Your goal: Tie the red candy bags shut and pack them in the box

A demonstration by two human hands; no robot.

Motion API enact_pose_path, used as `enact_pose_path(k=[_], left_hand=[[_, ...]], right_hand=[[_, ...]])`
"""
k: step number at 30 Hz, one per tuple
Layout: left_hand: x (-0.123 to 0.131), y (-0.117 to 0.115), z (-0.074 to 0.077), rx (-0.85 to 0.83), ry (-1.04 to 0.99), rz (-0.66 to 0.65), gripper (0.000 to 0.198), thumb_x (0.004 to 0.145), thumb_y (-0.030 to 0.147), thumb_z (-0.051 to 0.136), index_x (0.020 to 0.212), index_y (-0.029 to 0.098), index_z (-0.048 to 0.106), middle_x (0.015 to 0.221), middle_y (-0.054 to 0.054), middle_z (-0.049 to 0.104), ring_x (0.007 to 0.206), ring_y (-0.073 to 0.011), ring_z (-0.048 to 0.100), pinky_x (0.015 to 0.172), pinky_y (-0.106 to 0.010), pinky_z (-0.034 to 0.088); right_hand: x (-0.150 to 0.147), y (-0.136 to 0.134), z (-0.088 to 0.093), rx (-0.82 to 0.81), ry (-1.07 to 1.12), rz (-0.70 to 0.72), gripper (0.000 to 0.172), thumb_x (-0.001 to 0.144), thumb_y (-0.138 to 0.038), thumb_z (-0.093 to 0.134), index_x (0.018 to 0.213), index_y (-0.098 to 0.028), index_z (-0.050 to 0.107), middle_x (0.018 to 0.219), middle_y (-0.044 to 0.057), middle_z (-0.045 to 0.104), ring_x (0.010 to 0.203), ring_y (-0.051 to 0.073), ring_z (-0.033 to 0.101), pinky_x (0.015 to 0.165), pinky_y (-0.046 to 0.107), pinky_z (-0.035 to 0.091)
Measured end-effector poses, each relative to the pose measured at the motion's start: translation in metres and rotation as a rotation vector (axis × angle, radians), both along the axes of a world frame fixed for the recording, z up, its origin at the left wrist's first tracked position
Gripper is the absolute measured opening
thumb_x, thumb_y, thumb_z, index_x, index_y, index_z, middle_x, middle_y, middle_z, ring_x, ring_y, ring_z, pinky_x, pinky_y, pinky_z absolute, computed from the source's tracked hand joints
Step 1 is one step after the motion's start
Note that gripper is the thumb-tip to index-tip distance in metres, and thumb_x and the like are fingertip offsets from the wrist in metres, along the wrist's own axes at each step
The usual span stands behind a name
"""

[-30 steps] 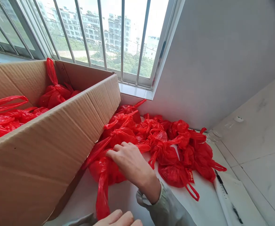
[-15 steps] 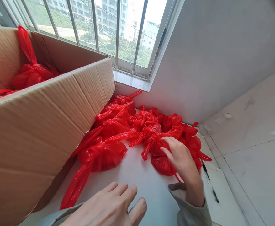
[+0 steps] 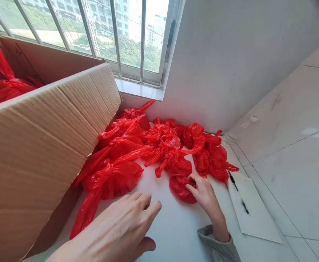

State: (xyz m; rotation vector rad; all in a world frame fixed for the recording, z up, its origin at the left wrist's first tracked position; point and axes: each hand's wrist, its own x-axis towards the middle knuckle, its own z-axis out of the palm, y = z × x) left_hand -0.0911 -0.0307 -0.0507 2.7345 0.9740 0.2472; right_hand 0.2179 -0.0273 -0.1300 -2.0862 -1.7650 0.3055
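My right hand (image 3: 203, 191) has its thumb and fingers pinched on a tied red plastic bag (image 3: 181, 189) at the front of a heap. What is inside the bag cannot be made out. Its bottom rests on the white tabletop (image 3: 164, 225). Over the table at the lower middle, my left hand (image 3: 118, 222) hovers with fingers apart and nothing in it. Beyond its fingertips lies another knotted red bag (image 3: 121, 178) with long handles. Several more red bags (image 3: 172, 140) are heaped behind, against the wall.
A large cardboard box (image 3: 44, 145) on the left holds red bags (image 3: 14, 87). At right lie a sheet of paper (image 3: 257, 214) and a black pen (image 3: 238, 191). A clear plastic bottle (image 3: 238, 131) lies by the tiled wall. The barred window (image 3: 102, 40) is behind.
My right hand has gripped a bag and drawn it toward me, apart from the heap. My left hand has moved slightly forward. The view has shifted to the right.
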Motion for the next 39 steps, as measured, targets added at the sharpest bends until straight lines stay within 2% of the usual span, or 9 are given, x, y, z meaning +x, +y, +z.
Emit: enact_pose_path(k=[6,13,20,25,28,33,35,36,39], left_hand=[[0.017,0.02,0.012,0.157,0.093,-0.055,0.057,0.088,0.032,0.071,0.141,0.021,0.051,0.137,-0.015,0.062,0.122,-0.0364,0.062,0.098,-0.053,0.055],[0.022,0.031,0.016,0.189,0.041,-0.042,0.053,0.089,0.029,0.071,0.137,0.018,0.053,0.135,-0.015,0.063,0.12,-0.0346,0.064,0.096,-0.048,0.057],[0.039,0.034,0.043,0.08,-0.066,-0.036,0.038,0.087,0.021,0.072,0.123,0.023,0.059,0.123,-0.007,0.065,0.109,-0.0271,0.066,0.089,-0.037,0.056],[0.079,0.038,0.036,-0.151,-0.099,-0.156,0.045,0.081,0.021,0.08,0.119,0.019,0.056,0.122,-0.007,0.062,0.114,-0.0244,0.061,0.092,-0.034,0.054],[0.099,0.04,0.022,-0.264,-0.052,-0.226,0.027,0.088,0.026,0.073,0.107,0.017,0.057,0.112,-0.005,0.065,0.102,-0.0214,0.064,0.083,-0.03,0.053],[0.097,0.039,0.023,-0.27,0.015,-0.176,0.013,0.09,0.017,0.067,0.099,0.018,0.057,0.1,-0.002,0.069,0.091,-0.0226,0.067,0.075,-0.032,0.05],[0.09,0.036,0.031,-0.227,0.055,-0.162,0.01,0.089,0.014,0.066,0.095,0.018,0.058,0.098,-0.002,0.069,0.089,-0.0233,0.068,0.074,-0.032,0.05],[0.087,0.034,0.035,-0.203,0.086,-0.166,0.008,0.089,0.012,0.065,0.092,0.017,0.059,0.096,-0.002,0.07,0.087,-0.0236,0.069,0.072,-0.033,0.049],[0.084,0.031,0.043,-0.162,0.207,-0.177,0.008,0.089,0.009,0.062,0.092,0.017,0.061,0.095,-0.003,0.071,0.082,-0.0242,0.069,0.067,-0.033,0.048]], right_hand=[[0.016,-0.013,0.032,0.017,0.147,-0.055,0.019,0.09,-0.032,0.049,0.094,-0.022,0.064,0.092,0.002,0.072,0.079,0.019,0.066,0.071,0.029,0.048],[0.034,-0.044,0.052,0.03,-0.039,-0.25,0.024,0.088,-0.037,0.042,0.095,-0.025,0.062,0.096,0.005,0.068,0.08,0.025,0.064,0.072,0.038,0.046],[0.028,-0.064,0.071,-0.053,0.07,0.116,0.024,0.097,-0.034,0.04,0.097,-0.029,0.064,0.103,0.004,0.068,0.087,0.02,0.066,0.074,0.031,0.051],[0.007,-0.044,0.073,-0.172,0.099,0.363,0.023,0.097,-0.021,0.041,0.099,-0.028,0.064,0.098,0.003,0.068,0.086,0.017,0.067,0.073,0.026,0.053],[-0.001,-0.038,0.079,-0.139,0.154,0.494,0.023,0.096,-0.017,0.044,0.1,-0.026,0.065,0.098,0.003,0.069,0.088,0.016,0.067,0.077,0.026,0.053],[0.008,-0.006,0.102,-0.084,0.374,0.548,0.014,0.096,-0.031,0.056,0.093,-0.025,0.068,0.093,0.002,0.071,0.087,0.017,0.067,0.078,0.026,0.052],[0.003,0.026,0.103,0.081,0.382,0.47,0.019,0.098,-0.034,0.053,0.095,-0.025,0.068,0.101,0.005,0.071,0.096,0.019,0.067,0.084,0.029,0.053],[-0.004,0.045,0.099,0.157,0.312,0.432,0.02,0.096,-0.034,0.056,0.11,-0.025,0.067,0.119,0.006,0.067,0.112,0.02,0.063,0.096,0.033,0.05],[-0.042,0.101,0.073,0.167,-0.062,0.516,0.059,0.088,-0.036,0.068,0.143,-0.023,0.05,0.156,0.014,0.039,0.145,0.028,0.034,0.116,0.051,0.034]])
